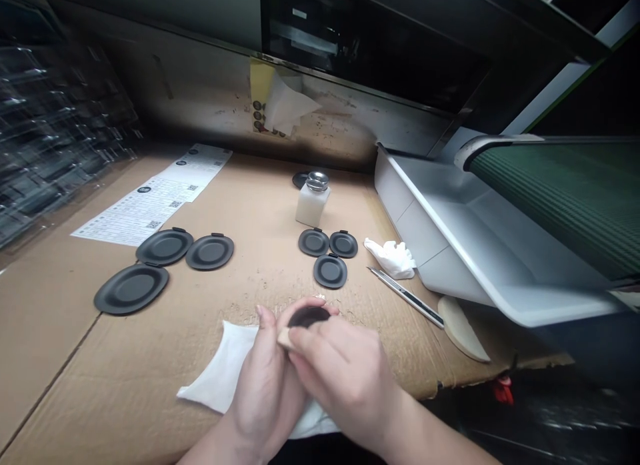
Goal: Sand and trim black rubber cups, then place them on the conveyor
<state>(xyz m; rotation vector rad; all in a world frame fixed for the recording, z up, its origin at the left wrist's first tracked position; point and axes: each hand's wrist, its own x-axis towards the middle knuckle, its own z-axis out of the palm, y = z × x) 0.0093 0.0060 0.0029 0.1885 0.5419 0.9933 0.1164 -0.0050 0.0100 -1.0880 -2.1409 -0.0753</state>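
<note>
dim, soft light, warped wide-angle edges

Three discs [165, 247] lie on the cardboard sheet [60, 358] left of centre, just before printed sheets [150, 208]; three more discs [331, 271] sit right of them, before a dispenser bottle [313, 201]; a utility knife [406, 297] and a crumpled tissue [390, 258] lie further right, just beside a tray [480, 238]. A cloth [220, 365] lies under the left hand [265, 385] and right hand [345, 378], with one disc [309, 316] between them.
</note>
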